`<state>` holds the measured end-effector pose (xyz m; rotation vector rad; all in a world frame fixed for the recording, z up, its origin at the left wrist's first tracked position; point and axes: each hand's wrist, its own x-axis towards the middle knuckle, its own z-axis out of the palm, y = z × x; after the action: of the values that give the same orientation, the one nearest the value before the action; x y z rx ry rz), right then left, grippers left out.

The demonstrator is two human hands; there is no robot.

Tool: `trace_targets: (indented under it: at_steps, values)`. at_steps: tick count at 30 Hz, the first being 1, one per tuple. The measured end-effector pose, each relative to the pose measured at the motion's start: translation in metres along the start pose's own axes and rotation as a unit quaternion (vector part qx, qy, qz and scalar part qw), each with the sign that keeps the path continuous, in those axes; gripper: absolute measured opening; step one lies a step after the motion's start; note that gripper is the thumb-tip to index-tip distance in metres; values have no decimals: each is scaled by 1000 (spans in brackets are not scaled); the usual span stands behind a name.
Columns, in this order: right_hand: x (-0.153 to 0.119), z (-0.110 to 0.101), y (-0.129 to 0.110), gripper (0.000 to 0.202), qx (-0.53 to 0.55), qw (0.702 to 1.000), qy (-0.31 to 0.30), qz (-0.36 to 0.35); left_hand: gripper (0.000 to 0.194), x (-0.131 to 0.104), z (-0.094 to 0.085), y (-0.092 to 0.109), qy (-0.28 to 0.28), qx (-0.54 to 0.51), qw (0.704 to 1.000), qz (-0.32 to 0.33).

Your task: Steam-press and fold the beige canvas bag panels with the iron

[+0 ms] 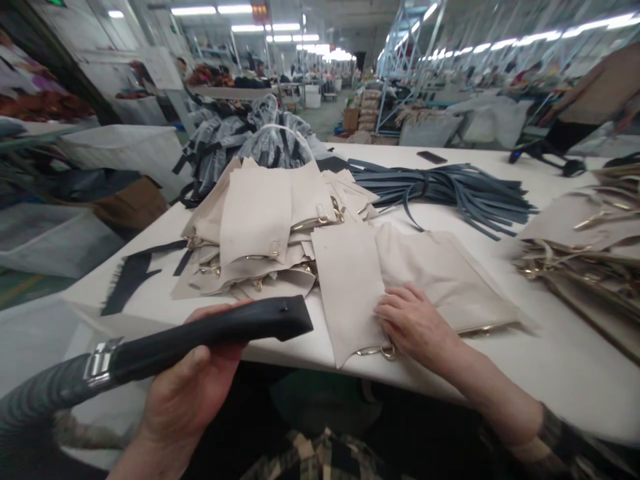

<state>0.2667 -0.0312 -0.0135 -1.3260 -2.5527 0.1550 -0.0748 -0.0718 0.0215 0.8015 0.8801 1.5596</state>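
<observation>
My left hand is wrapped from below around a black hose nozzle with a flattened, angled tip. A metal clamp joins it to a grey ribbed hose. The tip is just over the table's front edge, left of a cream bag piece with a zipper and a metal ring at its near end. My right hand has its bent fingers on the right edge of that piece; the thumb is hidden. Beside it lies another cream bag, partly under my right hand.
A pile of cream bag pieces stands behind the nozzle. Further back are dark straps, plastic-wrapped items and a phone. More bag pieces are stacked at right. Black scraps lie at left, and a person stands across the table.
</observation>
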Motion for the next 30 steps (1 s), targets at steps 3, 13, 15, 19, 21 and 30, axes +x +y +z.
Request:
trace_targets:
  at_steps: [3,13,15,19,21,30]
  values:
    - [13,7,-21,20,17,998,-38,-46,41,-16,-2,-20,-18,-14,998,-59]
    - [18,16,-37,37,27,996,-82,10,39,-20,33,-66,-108,-55,986,-113]
    - [18,13,-47,44,15,995,-94,-2,41,-19,23,-51,-94,-57,987,-119]
    - [20,25,-58,49,-66,992,-103,-26,41,-21,-1,-24,6,-71,992,-100]
    - [20,35,-60,57,-101,989,-95,-47,39,-21,-8,-19,46,-73,992,-91]
    - [23,30,-26,25,216,969,13,117,36,-26,4,-29,29,-83,989,-121]
